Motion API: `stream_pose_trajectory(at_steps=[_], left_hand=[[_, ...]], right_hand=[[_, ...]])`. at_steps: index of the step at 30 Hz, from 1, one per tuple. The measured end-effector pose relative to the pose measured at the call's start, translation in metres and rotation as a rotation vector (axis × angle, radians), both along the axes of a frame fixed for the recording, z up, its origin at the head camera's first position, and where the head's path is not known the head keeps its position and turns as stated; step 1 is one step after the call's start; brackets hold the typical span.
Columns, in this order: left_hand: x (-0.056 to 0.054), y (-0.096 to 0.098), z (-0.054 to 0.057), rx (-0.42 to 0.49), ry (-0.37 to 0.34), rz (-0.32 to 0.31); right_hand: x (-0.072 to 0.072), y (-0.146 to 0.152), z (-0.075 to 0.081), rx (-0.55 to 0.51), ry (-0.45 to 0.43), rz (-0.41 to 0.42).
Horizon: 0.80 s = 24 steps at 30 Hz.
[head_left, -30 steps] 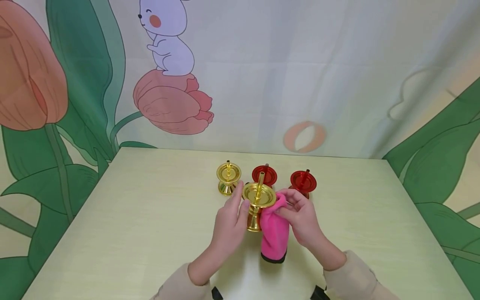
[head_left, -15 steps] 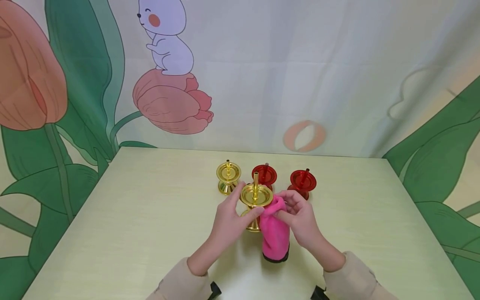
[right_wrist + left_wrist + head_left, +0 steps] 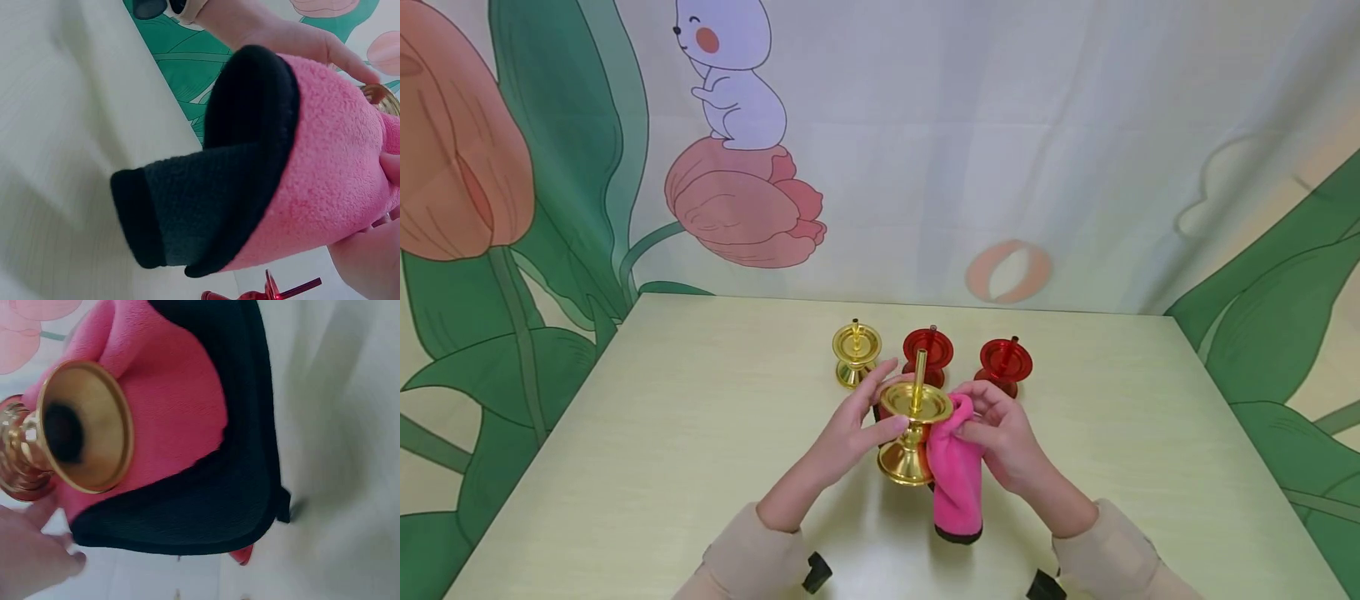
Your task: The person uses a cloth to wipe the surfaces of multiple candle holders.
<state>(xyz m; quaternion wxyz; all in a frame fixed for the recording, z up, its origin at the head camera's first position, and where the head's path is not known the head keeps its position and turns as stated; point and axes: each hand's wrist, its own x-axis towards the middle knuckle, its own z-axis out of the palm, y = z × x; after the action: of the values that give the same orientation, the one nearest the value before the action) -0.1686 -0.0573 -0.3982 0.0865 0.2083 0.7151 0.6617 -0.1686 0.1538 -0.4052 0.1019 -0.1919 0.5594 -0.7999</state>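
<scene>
A gold candlestick (image 3: 904, 465) with a shallow dish and a tall central tube stands nearly upright between the hands. My left hand (image 3: 850, 433) holds it, thumb across the front just under the dish and fingers behind. In the left wrist view, the hollow underside of its flared base shows against the cloth. My right hand (image 3: 1011, 442) pinches a pink cloth (image 3: 957, 487) with dark edging, bunched against the candlestick's right side. The right wrist view shows the cloth (image 3: 331, 144) hanging in a curl, its dark reverse side inward. Part of the candlestick's stem is hidden behind the thumb.
Behind the hands stand a smaller gold candlestick (image 3: 857, 348) and two red candlesticks, one in the middle (image 3: 928, 346) and one at right (image 3: 1006, 362). They are on a pale table (image 3: 647, 433). A printed curtain (image 3: 1075, 150) hangs along its far edge.
My left thumb has moved from beside the candlestick onto its front. The gold candlestick has shifted slightly toward me, its base now showing more fully. The pink cloth has moved slightly toward me too.
</scene>
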Motion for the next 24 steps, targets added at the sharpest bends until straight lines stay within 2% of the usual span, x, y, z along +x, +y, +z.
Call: stream_pose_trajectory(at_steps=[3,6,8,11,14,18,21,24], left_hand=[[-0.001,0.001,0.003,-0.089,-0.02,0.117],[0.002,0.005,0.006,-0.168,0.032,0.229],[0.005,0.007,0.009,-0.213,0.097,0.258],[0.01,0.011,0.013,-0.288,0.174,0.267],[0.013,0.014,0.016,-0.344,0.19,0.256],[0.013,0.017,0.014,-0.348,0.166,0.268],[0.012,0.021,0.01,-0.317,0.15,0.326],[0.011,0.025,0.007,-0.259,0.117,0.389]], right_hand=[[0.0,0.0,0.0,0.0,-0.021,-0.058],[0.001,-0.001,-0.001,0.023,-0.009,-0.15],[0.002,-0.003,-0.001,0.072,0.014,-0.216],[0.002,-0.005,-0.001,0.165,0.053,-0.313],[0.002,-0.006,-0.001,0.275,0.073,-0.386],[0.005,-0.007,-0.002,0.355,0.14,-0.407],[0.007,-0.008,-0.003,0.357,0.19,-0.389],[0.009,-0.009,-0.002,0.336,0.193,-0.354]])
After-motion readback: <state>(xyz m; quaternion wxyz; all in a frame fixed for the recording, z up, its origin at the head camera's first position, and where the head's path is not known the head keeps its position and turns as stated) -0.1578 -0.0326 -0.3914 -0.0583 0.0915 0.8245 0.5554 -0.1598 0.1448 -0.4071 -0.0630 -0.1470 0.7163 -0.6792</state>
